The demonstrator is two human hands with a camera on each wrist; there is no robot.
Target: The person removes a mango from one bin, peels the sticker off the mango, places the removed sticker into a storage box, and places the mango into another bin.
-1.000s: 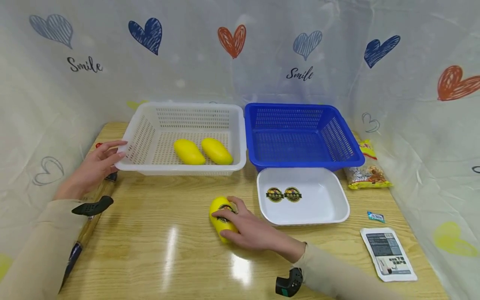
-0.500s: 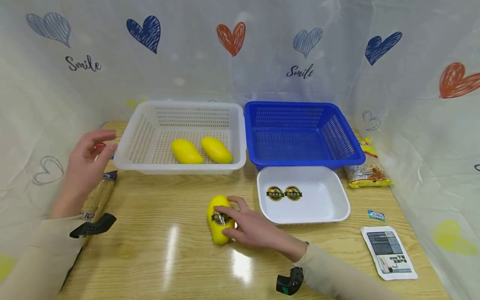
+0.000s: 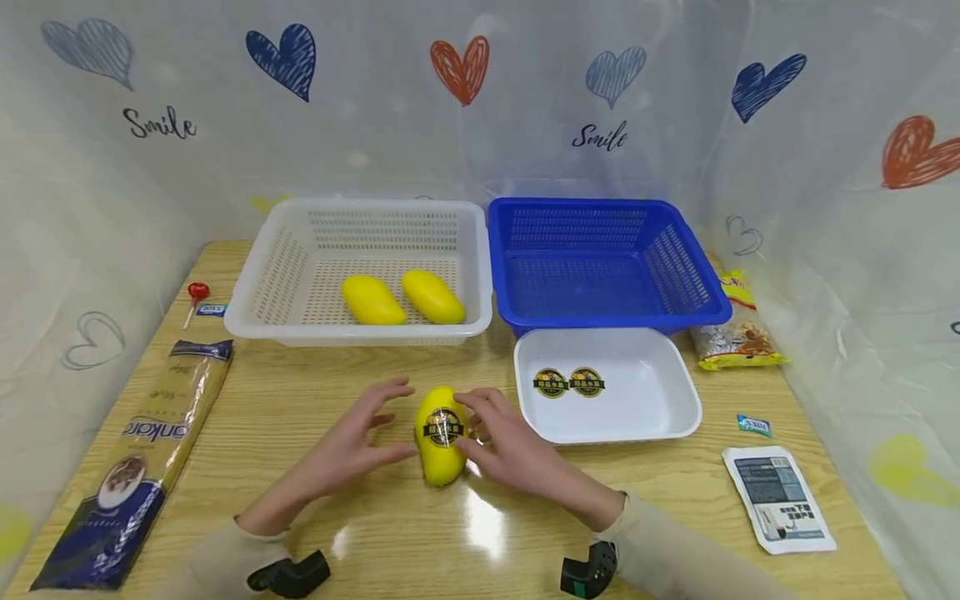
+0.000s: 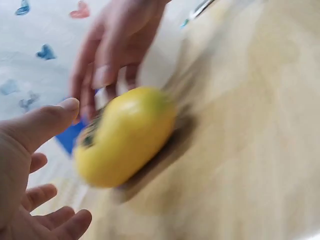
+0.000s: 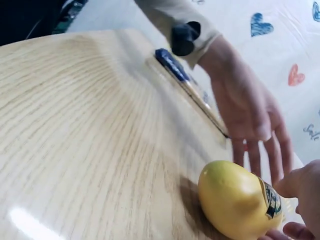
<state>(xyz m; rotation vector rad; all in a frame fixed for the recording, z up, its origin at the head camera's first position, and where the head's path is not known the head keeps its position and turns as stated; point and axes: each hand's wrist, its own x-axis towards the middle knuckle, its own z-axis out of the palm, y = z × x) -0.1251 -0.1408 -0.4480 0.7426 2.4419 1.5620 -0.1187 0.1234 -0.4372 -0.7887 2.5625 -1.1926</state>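
A yellow mango [image 3: 441,467] with a round black-and-gold sticker [image 3: 443,427] on its upper side lies on the table between the two hands. My left hand [image 3: 341,454] is just left of it, fingers spread and apart from the fruit; the left wrist view shows a gap between thumb and mango. On the other side, my right hand [image 3: 517,454] has its fingertips at the mango's right edge, loosely bent and not wrapped round it. Two more mangoes [image 3: 372,301] lie in the white basket [image 3: 360,333]. Two similar stickers [image 3: 551,383] are on the white tray [image 3: 645,396].
Right of the white basket stands a blue basket [image 3: 615,321]. A long noodle package [image 3: 150,450] and a red lollipop [image 3: 198,291] lie at left. At right are a snack bag [image 3: 738,333], a small blue packet [image 3: 753,425] and a flat white packet [image 3: 780,500].
My left hand has let go of the white basket's rim and come down right to beside the mango. The right hand's fingers have drawn back off the sticker to the fruit's right edge.
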